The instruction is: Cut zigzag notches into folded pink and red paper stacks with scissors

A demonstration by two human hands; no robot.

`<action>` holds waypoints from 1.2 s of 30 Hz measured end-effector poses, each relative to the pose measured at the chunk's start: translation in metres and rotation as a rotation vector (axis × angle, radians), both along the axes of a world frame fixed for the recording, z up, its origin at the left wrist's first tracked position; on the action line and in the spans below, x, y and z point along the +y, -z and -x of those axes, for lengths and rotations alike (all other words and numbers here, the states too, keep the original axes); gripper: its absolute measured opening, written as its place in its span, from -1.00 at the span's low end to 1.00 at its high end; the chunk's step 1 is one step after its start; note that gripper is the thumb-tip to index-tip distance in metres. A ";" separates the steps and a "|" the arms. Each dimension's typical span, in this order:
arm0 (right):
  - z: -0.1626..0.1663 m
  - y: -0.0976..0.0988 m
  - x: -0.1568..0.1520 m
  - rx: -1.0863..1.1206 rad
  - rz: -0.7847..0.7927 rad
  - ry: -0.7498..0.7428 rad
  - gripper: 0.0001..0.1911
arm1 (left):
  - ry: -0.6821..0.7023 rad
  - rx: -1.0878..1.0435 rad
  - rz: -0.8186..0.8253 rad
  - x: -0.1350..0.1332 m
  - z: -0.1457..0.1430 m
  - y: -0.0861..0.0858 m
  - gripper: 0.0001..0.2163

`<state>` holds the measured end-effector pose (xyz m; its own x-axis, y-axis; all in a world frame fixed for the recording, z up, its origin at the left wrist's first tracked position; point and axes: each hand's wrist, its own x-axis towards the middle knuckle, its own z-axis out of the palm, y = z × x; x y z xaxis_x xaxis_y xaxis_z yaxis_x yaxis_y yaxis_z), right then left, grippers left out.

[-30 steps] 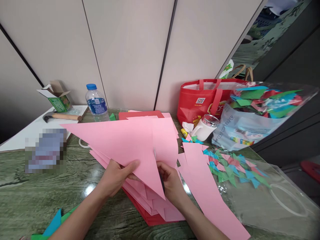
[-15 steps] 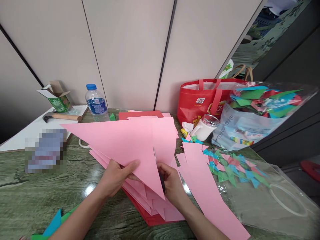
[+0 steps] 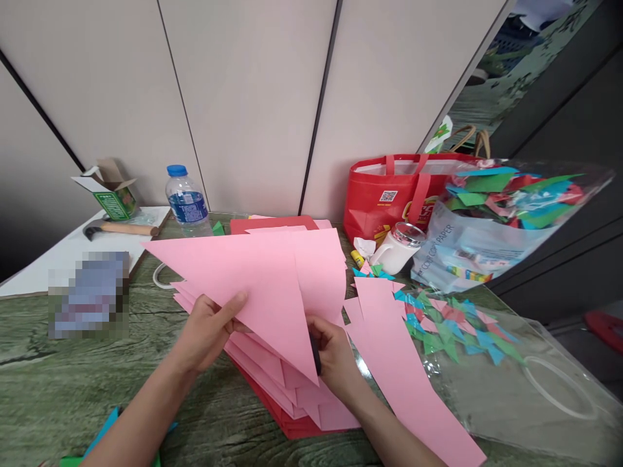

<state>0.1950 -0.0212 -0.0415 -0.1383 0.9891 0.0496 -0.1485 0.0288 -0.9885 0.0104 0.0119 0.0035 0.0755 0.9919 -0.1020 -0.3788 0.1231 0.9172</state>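
My left hand (image 3: 211, 327) pinches the lower left edge of a folded pink paper sheet (image 3: 243, 272), thumb on top. Closed round the dark handle of a pair of scissors (image 3: 315, 353), my right hand (image 3: 332, 357) is at the sheet's right side. The scissor blades are hidden behind the paper. A cut line runs through the sheet, with a curling pink strip (image 3: 318, 272) to its right. Beneath lies a stack of folded pink sheets (image 3: 292, 379) with red paper (image 3: 302, 428) at the bottom. Long pink offcuts (image 3: 394, 344) lie right of my right hand.
Behind stand a water bottle (image 3: 187, 201), a red bag (image 3: 370, 207) and a white mug (image 3: 399, 250). Folded colourful paper pieces (image 3: 452, 324) lie on clear plastic at right, below a filled plastic bag (image 3: 506, 227). A hammer (image 3: 121, 227) and a pixelated object (image 3: 90, 295) are at left.
My left hand has moved left and slightly up along the paper's edge. The sheet's left tip has shifted right, and the cut now reaches the top. The scissor blade has gone out of sight.
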 end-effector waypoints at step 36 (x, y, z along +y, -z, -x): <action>-0.002 -0.004 0.003 0.003 -0.047 0.021 -0.76 | -0.057 0.154 0.019 -0.007 -0.009 0.004 -0.69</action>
<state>0.1966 -0.0186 -0.0371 -0.1169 0.9884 0.0968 -0.1505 0.0788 -0.9855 0.0197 0.0047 -0.0002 0.0015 0.9919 -0.1267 -0.2406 0.1234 0.9628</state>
